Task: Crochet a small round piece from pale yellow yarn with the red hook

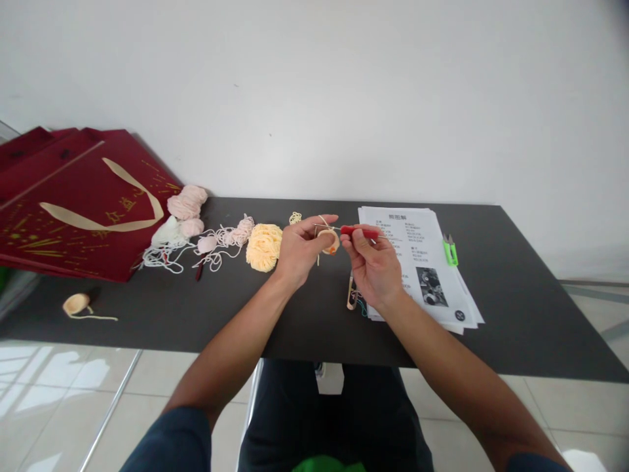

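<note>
My left hand [301, 252] is closed on a small cream crochet piece [330, 242], pinched between thumb and fingers, with a strand of yarn over the raised index finger. An orange spot shows on the piece. In my right hand [376, 265] is a crochet hook [358, 231] with a red handle, gripped between thumb and fingers. Its thin metal shaft points left and meets the yarn just above the piece; whether the tip is in a stitch I cannot tell. Close to my left wrist lies a ball of yellow yarn [264, 248].
Printed sheets [422, 262] lie under and beyond my right hand, with green thread snips [450, 250] on their edge. Pink yarn [187, 202] and white yarn [167, 233] sit by red paper bags [88, 203]. A cream crocheted cup [76, 303] rests at the table's left.
</note>
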Demonstrator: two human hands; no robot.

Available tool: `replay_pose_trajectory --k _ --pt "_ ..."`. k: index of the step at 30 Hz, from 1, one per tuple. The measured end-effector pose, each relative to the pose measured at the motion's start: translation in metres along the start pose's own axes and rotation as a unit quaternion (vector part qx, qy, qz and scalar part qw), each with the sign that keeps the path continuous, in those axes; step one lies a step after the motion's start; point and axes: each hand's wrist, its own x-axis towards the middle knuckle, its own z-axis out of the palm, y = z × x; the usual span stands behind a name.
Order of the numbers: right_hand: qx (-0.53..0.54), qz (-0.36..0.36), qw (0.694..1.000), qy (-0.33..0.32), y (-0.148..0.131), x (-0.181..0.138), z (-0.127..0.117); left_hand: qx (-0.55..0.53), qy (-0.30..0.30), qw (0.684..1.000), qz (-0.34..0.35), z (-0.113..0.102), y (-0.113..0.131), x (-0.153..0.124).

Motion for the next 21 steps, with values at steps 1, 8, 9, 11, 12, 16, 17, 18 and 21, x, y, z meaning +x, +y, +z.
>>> replay_pose_trajectory --k 1,8,9,11,12,16,17,18,21 --pt "-0.001 -0.003 1.000 0.003 0.0006 -0.0008 0.0009 -0.008 -0.001 1.000 0.000 0.0011 -0.0005 -0.0008" --pt "0.016 0.004 1.000 0.015 -0.0006 -0.0045 0.0058 -0.050 0.013 0.999 -0.001 0.0059 0.0003 -0.0035" --pt "0.013 0.005 1.000 0.014 -0.0008 -0.0047 0.0060 -0.053 0.017 0.998 -0.001 0.0059 0.0000 -0.0034" --pt "0.006 0.003 1.000 0.013 -0.0007 -0.0047 0.0060 -0.051 0.021 0.998 0.001 0.0058 -0.0011 -0.0033" --pt "0.003 0.002 1.000 0.014 -0.0005 -0.0046 0.0059 -0.049 0.023 0.999 0.002 0.0058 -0.0017 -0.0033" --pt "-0.003 -0.007 1.000 0.007 -0.0002 -0.0037 0.0053 -0.038 0.030 0.999 0.009 0.0063 -0.0028 -0.0043" --pt "-0.002 -0.010 1.000 0.004 -0.0005 -0.0037 0.0054 -0.035 0.030 0.999 0.012 0.0065 -0.0025 -0.0047" --pt "0.001 -0.013 1.000 0.002 -0.0010 -0.0038 0.0057 -0.031 0.029 0.999 0.013 0.0068 -0.0019 -0.0052" --pt "0.022 -0.017 1.000 0.004 -0.0034 -0.0050 0.0074 -0.015 0.023 0.999 0.017 0.0075 0.0011 -0.0070"
